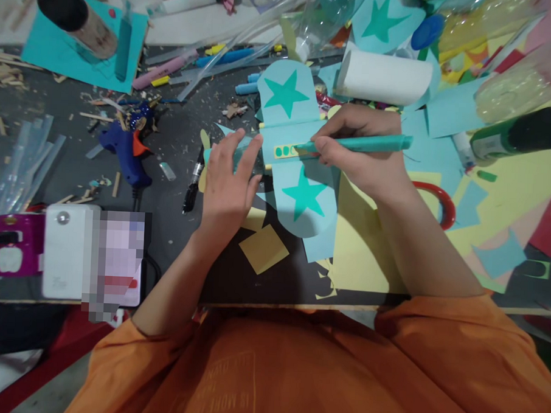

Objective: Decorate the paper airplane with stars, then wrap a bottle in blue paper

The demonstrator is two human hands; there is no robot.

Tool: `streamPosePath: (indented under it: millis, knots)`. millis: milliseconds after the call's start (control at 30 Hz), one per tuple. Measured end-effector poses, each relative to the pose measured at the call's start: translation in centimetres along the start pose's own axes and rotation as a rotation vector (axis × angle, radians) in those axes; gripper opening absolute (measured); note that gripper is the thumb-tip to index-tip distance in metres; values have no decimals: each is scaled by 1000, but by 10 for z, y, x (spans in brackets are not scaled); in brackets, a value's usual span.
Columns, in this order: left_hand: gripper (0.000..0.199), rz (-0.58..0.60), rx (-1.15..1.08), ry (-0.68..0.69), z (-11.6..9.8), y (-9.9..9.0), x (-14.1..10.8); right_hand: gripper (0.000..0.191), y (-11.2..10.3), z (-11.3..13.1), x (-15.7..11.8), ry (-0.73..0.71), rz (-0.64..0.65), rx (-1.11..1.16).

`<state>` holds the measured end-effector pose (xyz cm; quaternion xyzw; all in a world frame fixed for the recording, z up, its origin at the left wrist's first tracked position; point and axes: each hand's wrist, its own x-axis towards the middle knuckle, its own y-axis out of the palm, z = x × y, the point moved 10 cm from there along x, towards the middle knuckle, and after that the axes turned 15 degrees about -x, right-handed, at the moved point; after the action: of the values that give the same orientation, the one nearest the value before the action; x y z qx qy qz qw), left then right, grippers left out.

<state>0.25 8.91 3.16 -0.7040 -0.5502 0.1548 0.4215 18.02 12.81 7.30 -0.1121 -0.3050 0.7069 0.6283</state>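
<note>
A light-blue paper model plane (288, 134) lies crosswise before me, its two rounded wings each bearing a green star. Along its body runs a small yellow strip (284, 151) with green dots. My left hand (228, 183) lies over the left part of the body, fingers above and thumb below, holding it. Between the fingers and thumb of my right hand (358, 146) is a green marker (374, 143), its tip at the right part of the strip. The end of the strip under the tip is partly hidden.
To the left lie a blue glue gun (125, 151), a black marker (193, 181), glue sticks (26, 165) and a white power bank (68, 252). A white paper roll (384, 77), red-handled scissors (446, 208), a dark-capped bottle (516, 135) and paper scraps crowd the right.
</note>
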Motion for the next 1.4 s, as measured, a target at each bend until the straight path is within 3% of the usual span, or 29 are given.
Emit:
streamPosePath:
  millis: [200,467,833,1033,1400]
  knots:
    - [48,-24,18,50,-2,-1,-1,22,-2,2,0,-14,-25,-17]
    - [49,-14,-10,29,-1,-2,0,23,3,-1,-2,11,28,17]
    - [49,20,-48,-25,2,0,0,21,-1,2,-2,-38,-25,27]
    - [50,33,3,1,-1,0,0,19,2,2,-1,-34,15,9]
    - [49,8,-104,-7,4,0,0,19,-1,4,-1,-85,-32,35]
